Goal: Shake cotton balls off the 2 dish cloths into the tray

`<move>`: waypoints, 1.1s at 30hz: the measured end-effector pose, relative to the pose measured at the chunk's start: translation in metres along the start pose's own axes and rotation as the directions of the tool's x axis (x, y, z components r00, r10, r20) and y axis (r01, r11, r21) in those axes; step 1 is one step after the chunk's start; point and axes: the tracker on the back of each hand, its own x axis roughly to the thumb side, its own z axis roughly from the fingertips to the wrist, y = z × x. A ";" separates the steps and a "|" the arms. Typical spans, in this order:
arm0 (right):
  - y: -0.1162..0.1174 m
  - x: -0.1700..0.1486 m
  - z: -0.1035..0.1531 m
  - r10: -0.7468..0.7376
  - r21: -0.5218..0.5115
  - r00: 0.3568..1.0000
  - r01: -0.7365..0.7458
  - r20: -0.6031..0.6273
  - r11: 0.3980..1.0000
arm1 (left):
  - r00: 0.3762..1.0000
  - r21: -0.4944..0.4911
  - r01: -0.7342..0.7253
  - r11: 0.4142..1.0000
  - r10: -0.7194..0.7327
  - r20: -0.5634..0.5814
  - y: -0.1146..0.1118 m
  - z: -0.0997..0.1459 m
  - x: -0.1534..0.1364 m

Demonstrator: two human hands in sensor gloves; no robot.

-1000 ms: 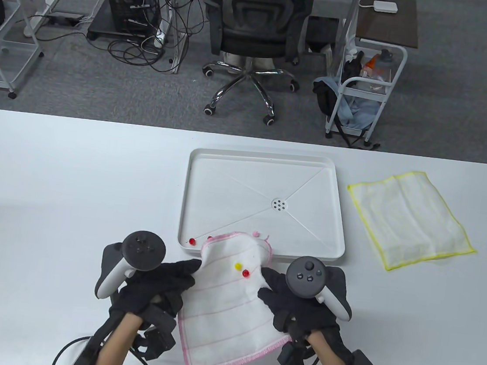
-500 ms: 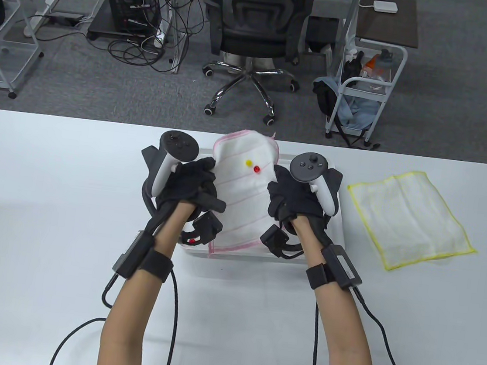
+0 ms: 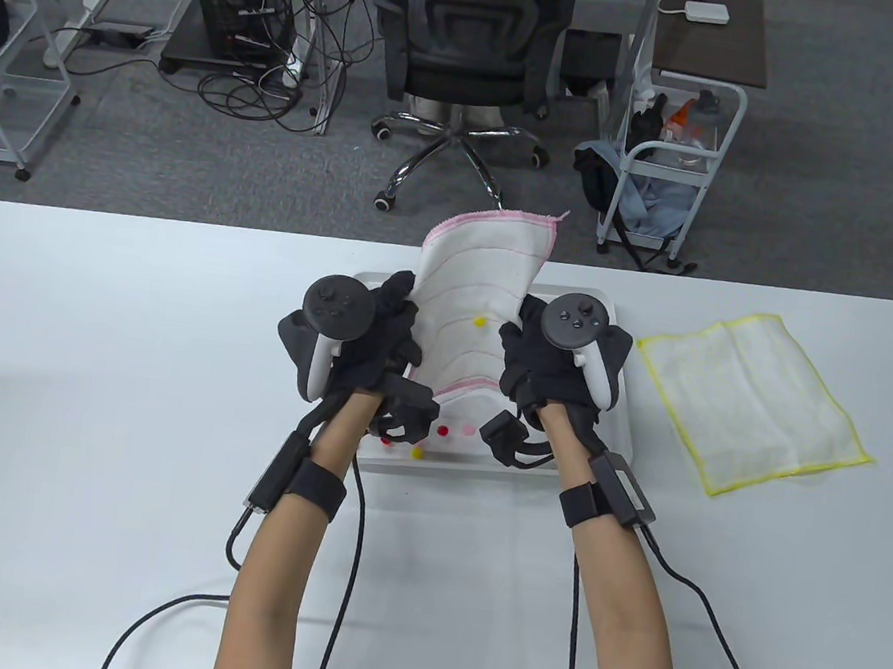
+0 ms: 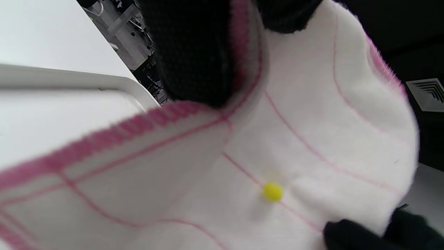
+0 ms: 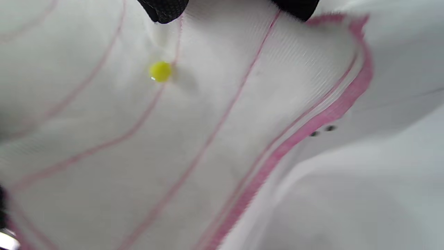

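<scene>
A white dish cloth with pink edging [image 3: 480, 290] [image 4: 312, 114] [image 5: 215, 114] is held up over the white tray [image 3: 620, 419], far edge raised and near edge drooping into the tray. My left hand [image 3: 388, 320] grips its left side, my right hand [image 3: 527, 336] its right side. One yellow ball [image 3: 480, 322] [image 4: 273, 192] [image 5: 160, 71] still clings to the cloth. Red [image 3: 443, 431], pink [image 3: 470, 431] and yellow [image 3: 418, 453] balls lie in the tray near its front edge. A second cloth, yellow-edged [image 3: 753, 402], lies flat to the right of the tray.
An office chair [image 3: 466, 55] and a white trolley [image 3: 671, 167] stand on the floor beyond the table's far edge. Glove cables [image 3: 338, 580] trail over the table toward the near edge.
Both hands tipped the pink cloth so its far edge rose higher. The red ball left the cloth; more balls now lie in the tray's front part. One yellow ball stays on the cloth.
</scene>
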 end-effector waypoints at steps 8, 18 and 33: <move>-0.008 0.011 0.027 -0.172 -0.225 0.962 0.220 0.213 0.949 | 0.979 0.067 -0.148 0.987 0.137 0.152 0.002 0.018 0.017; -0.008 -0.003 0.023 -0.099 -0.115 0.975 0.123 0.198 0.986 | 0.952 0.005 -0.188 0.982 0.181 0.247 -0.004 0.020 0.020; 0.003 -0.020 0.019 -0.188 -0.194 0.951 0.238 0.245 0.952 | 0.933 0.032 -0.218 0.975 0.199 0.301 0.006 0.024 0.001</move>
